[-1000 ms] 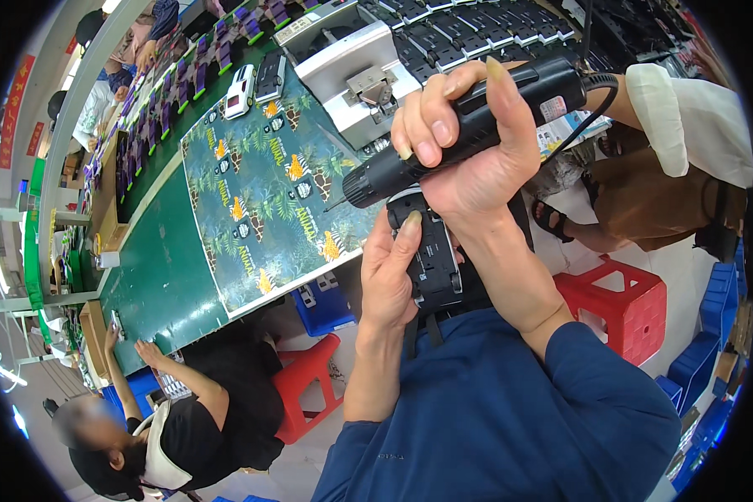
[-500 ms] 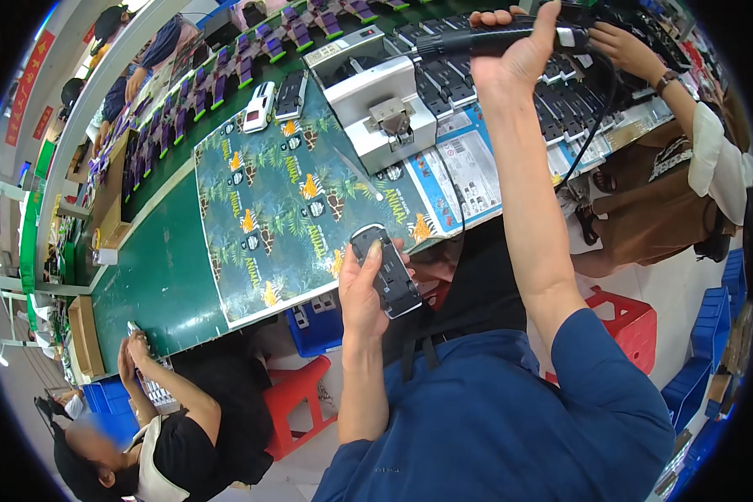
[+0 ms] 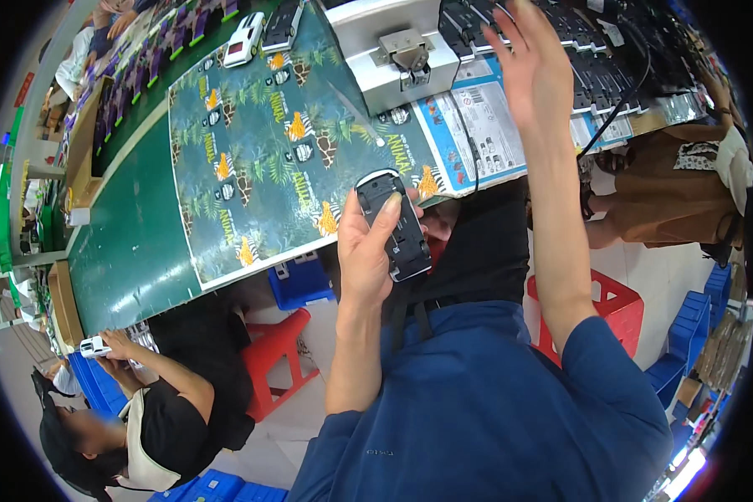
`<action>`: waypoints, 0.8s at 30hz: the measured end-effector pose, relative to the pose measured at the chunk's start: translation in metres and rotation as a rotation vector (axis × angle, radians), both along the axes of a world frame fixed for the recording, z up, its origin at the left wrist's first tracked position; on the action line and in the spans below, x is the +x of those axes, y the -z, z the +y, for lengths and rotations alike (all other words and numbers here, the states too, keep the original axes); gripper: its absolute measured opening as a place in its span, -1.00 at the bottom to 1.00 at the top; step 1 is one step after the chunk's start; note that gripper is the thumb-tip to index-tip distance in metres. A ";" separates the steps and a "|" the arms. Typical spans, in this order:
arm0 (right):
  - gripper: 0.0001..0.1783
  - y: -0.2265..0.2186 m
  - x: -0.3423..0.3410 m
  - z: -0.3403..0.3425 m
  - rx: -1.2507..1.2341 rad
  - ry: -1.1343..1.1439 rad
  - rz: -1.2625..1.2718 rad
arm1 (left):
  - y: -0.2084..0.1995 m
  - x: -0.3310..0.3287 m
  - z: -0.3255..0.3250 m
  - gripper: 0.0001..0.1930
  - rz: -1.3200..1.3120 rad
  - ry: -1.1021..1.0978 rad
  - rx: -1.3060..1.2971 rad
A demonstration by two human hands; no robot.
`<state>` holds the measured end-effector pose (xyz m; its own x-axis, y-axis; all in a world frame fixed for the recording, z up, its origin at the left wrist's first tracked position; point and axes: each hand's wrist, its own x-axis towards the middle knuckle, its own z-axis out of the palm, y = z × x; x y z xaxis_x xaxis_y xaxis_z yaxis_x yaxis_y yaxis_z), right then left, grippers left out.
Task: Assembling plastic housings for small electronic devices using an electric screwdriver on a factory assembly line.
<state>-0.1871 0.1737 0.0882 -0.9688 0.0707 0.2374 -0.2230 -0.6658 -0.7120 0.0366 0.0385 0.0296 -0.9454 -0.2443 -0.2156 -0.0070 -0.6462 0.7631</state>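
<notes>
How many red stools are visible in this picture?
2. One red stool is on the left, next to the co-worker; the other is on the right, partly behind your right arm. More may be hidden under the table.

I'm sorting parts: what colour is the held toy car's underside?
The underside is black; head view.

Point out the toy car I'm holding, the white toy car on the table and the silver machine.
Held toy car (image 3: 405, 236): head view, middle of its dark underside.
White toy car (image 3: 243, 40): head view, its top.
Silver machine (image 3: 403, 52): head view, bracket on its front.
</notes>
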 end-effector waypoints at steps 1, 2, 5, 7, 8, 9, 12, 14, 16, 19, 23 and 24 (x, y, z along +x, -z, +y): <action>-0.73 0.006 0.026 -0.005 0.098 0.115 0.026 | 0.003 -0.001 0.003 -0.75 0.005 -0.025 -0.015; -0.75 0.018 0.053 -0.004 0.304 0.018 0.037 | 0.004 -0.001 0.004 -0.75 -0.003 -0.028 -0.013; -0.84 0.033 0.111 0.004 0.784 -0.352 0.307 | 0.000 -0.001 0.010 -0.71 0.027 0.032 -0.015; -0.85 0.033 0.123 -0.003 0.859 -0.358 0.373 | 0.000 0.002 0.013 -0.69 0.020 0.027 -0.015; -0.86 0.036 0.126 -0.004 0.848 -0.375 0.335 | 0.000 0.004 0.014 -0.67 0.027 0.017 -0.014; -0.86 0.036 0.126 -0.003 0.844 -0.377 0.328 | -0.002 0.005 0.015 -0.66 0.024 0.021 -0.045; -0.85 0.036 0.124 -0.002 0.866 -0.438 0.315 | -0.002 0.008 0.018 -0.66 0.002 0.054 -0.037; -0.83 0.036 0.123 0.000 0.898 -0.451 0.287 | 0.000 0.008 0.019 -0.66 0.006 0.072 -0.030; -0.85 0.034 0.123 0.004 0.912 -0.483 0.245 | 0.000 0.009 0.022 -0.66 0.007 0.091 -0.021; -0.83 0.035 0.123 0.008 0.937 -0.489 0.224 | -0.003 0.008 0.026 -0.65 -0.021 0.081 0.012; -0.82 0.035 0.127 0.012 0.993 -0.402 0.275 | -0.002 0.008 0.030 -0.65 -0.031 0.107 0.027; -0.82 0.035 0.127 0.013 0.992 -0.401 0.272 | -0.002 0.008 0.030 -0.65 -0.040 0.115 0.035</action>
<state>-0.0598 0.1871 0.0529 -0.7859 -0.5765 0.2236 -0.3491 0.1152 -0.9300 0.0446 0.0689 0.0315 -0.9573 -0.1265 -0.2601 -0.1125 -0.6656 0.7378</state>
